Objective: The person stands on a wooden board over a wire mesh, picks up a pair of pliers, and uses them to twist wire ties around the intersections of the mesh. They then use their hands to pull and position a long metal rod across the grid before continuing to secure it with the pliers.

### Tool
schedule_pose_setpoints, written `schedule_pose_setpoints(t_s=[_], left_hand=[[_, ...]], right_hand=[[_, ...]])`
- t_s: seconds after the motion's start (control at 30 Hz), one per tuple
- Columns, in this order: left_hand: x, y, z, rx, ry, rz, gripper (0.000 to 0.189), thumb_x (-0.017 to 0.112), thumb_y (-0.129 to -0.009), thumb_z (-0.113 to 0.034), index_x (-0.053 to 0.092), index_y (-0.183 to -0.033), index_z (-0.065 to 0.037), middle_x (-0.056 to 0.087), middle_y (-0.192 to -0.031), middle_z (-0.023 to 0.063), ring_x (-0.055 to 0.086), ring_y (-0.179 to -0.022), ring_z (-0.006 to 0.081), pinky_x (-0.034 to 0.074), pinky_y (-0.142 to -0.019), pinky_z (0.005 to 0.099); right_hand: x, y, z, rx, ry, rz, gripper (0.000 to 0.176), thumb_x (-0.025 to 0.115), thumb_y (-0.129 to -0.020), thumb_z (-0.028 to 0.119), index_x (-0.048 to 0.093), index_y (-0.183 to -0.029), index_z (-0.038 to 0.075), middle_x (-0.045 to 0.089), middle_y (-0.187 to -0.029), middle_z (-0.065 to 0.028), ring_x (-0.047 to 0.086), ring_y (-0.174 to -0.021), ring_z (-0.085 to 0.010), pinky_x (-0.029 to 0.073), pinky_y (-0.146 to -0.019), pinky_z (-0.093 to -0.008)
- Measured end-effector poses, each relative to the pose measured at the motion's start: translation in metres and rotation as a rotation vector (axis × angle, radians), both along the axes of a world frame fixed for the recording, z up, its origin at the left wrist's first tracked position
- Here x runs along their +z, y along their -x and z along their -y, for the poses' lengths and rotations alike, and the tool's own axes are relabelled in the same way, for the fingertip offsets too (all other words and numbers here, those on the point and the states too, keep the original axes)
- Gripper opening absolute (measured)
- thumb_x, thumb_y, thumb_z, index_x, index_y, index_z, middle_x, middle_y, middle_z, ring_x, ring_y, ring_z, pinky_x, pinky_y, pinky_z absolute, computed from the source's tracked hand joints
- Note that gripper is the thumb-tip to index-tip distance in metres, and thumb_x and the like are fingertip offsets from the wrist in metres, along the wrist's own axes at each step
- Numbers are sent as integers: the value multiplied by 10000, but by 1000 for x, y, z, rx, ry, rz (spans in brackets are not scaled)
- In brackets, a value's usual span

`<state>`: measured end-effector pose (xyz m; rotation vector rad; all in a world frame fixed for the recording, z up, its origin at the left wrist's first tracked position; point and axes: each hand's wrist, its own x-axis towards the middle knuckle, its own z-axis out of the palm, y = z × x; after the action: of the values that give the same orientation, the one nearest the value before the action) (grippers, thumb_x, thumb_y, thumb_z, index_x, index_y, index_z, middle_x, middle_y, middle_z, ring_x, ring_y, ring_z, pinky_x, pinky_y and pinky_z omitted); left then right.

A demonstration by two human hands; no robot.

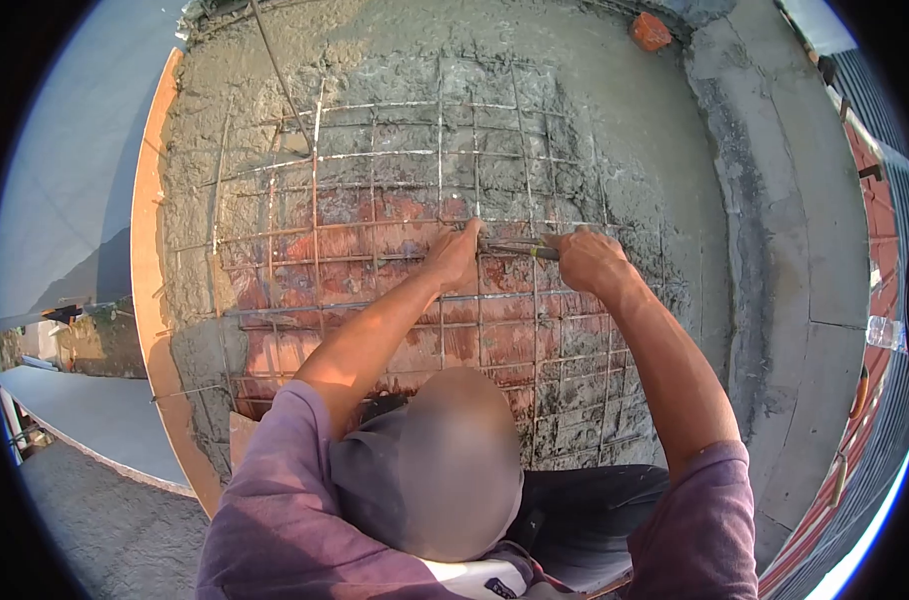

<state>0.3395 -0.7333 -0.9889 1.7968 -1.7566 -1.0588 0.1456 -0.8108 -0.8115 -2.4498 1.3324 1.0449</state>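
My right hand [589,264] is closed around the handles of a pair of pliers [543,252], whose jaws point left towards a crossing of the steel bars. Just left of those jaws, my left hand [453,256] is closed at the rebar mesh [477,296], its fingertips against an upright bar. Whether a wire or only the bar lies in the left fingers is too small to tell. Beneath the mesh, reddish-brown sheeting [395,272] shows, streaked with cement.
Wet concrete [640,130] surrounds the mesh at the top and sides. A wooden form board [153,250] borders the left, and a concrete ledge [825,240] runs down the right. A broken brick piece [651,32] lies top right. One long bar [280,75] slants up at top left.
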Motion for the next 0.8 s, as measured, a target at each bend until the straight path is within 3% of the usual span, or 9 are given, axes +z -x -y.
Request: schedule_pose_setpoints(t_s=[0.1, 0.2, 0.3, 0.4, 0.5, 0.6, 0.67, 0.77, 0.8], left_hand=[[-9, 0, 2, 34, -29, -33, 667, 563, -776, 92, 422, -1413, -50, 661, -846, 244, 617, -927, 459, 466, -840, 549], [-12, 0, 2, 22, -34, -65, 670, 570, -800, 70, 378, -1436, -16, 657, -856, 278, 614, -949, 475, 455, -877, 549], [22, -5, 1, -67, -61, -22, 617, 582, -867, 25, 328, -1428, 57, 648, -884, 314, 607, -979, 483, 437, -957, 541], [31, -7, 1, -88, -69, -19, 601, 585, -859, 20, 335, -1401, 90, 658, -871, 311, 619, -958, 481, 440, -949, 526], [29, -5, 1, -74, -69, 0, 588, 589, -845, 27, 361, -1384, 82, 658, -843, 304, 627, -946, 479, 444, -937, 518], [23, -6, 0, -93, -49, 33, 617, 605, -821, 28, 378, -1393, 72, 661, -873, 300, 625, -964, 481, 439, -958, 521], [25, -8, -6, -168, 27, 60, 659, 616, -805, 23, 383, -1421, 55, 674, -962, 292, 621, -999, 478, 437, -990, 524], [23, 23, -38, -11, 707, 238, 645, 626, -803, 2, 422, -1414, -3, 667, -1125, 256, 607, -1114, 455, 435, -1036, 529], [23, 34, -43, -45, 731, 149, 627, 658, -798, -19, 452, -1390, -16, 662, -1134, 249, 603, -1139, 440, 450, -1026, 515]], right_hand=[[6, -16, 0, 126, 19, -51, 383, 494, -1008, 145, 636, -1363, 142, 679, -1224, -207, 678, -1140, -340, 566, -923, -446], [-12, -22, 1, 153, 103, -126, 359, 499, -1027, 181, 633, -1356, 130, 636, -1285, -213, 647, -1156, -352, 561, -914, -474], [0, -38, -10, 326, 224, -297, 473, 491, -1032, 172, 541, -1494, 260, 629, -1202, -151, 630, -1123, -311, 547, -910, -452], [3, -42, -21, 442, 355, -310, 445, 510, -1026, 200, 569, -1467, 223, 644, -1199, -151, 611, -1128, -322, 536, -924, -484], [13, -49, -22, 714, 286, -348, 410, 533, -1009, 196, 600, -1410, 143, 664, -1195, -175, 604, -1137, -330, 523, -963, -501], [9, -47, -33, 468, 291, -286, 366, 636, -961, 259, 668, -1275, 72, 706, -1116, -188, 644, -1089, -343, 516, -963, -567], [-9, -33, -21, 147, -54, -122, 376, 749, -888, 267, 690, -1176, 31, 716, -1017, -175, 688, -959, -333, 572, -851, -567], [-18, -5, -2, -416, -550, -1, 413, 876, -783, 236, 698, -1054, -20, 714, -898, -161, 712, -760, -310, 630, -654, -508], [-18, 0, 2, -612, -712, 23, 428, 911, -749, 219, 697, -1018, -36, 710, -864, -158, 713, -693, -300, 644, -584, -478]])
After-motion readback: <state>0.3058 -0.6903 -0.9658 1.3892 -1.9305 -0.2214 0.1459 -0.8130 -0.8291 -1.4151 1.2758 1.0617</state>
